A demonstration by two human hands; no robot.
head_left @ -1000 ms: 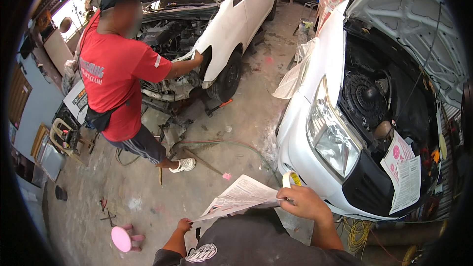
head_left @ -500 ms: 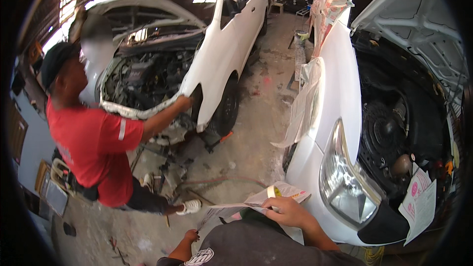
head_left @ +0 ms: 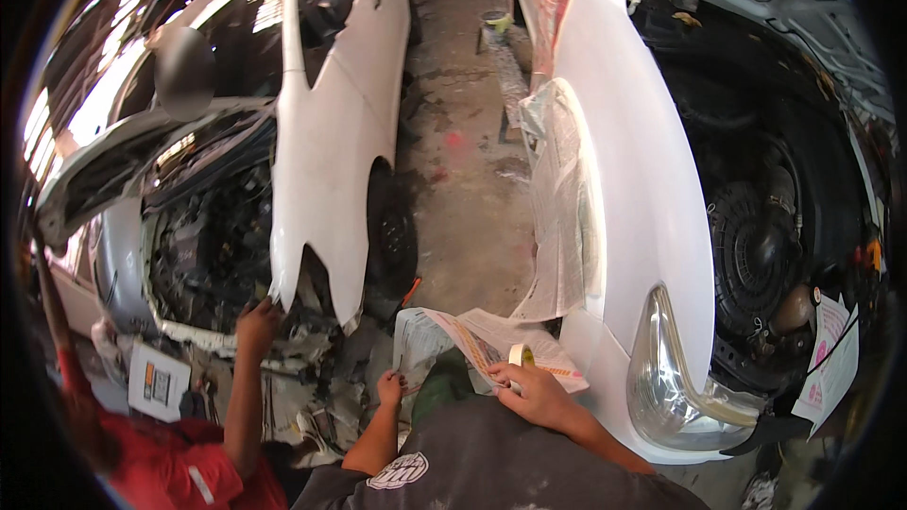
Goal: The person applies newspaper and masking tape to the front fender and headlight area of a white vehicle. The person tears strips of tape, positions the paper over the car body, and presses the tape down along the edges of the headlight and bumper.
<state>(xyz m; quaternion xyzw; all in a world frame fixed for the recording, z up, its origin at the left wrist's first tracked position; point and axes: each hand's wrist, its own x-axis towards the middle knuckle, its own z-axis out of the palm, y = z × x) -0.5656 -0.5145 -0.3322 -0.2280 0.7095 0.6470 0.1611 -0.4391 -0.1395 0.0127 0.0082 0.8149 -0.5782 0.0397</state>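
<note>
My left hand (head_left: 392,388) pinches the left edge of a newspaper sheet (head_left: 551,345) spread in front of my body. At the sheet's right part, my right hand (head_left: 536,398) is closed around a pale yellow roll of masking tape (head_left: 521,356), its fingers also against the paper. Just to the right stands a white car's fender (head_left: 642,179) with a clear headlight (head_left: 675,392). More newspaper (head_left: 562,208) is fixed along its wheel arch and hangs down.
Left, a co-worker in a red shirt (head_left: 179,463) has a hand (head_left: 255,329) at another white car's fender (head_left: 321,198); its hood is up. A concrete aisle (head_left: 463,198) runs between the cars. The right car's engine bay (head_left: 756,236) is open, with a printed sheet (head_left: 827,359) at its edge.
My view has shifted, so the cars sit differently in it. My left hand has risen with the newspaper, which is more spread. The co-worker now appears lower left, a hand at the fender.
</note>
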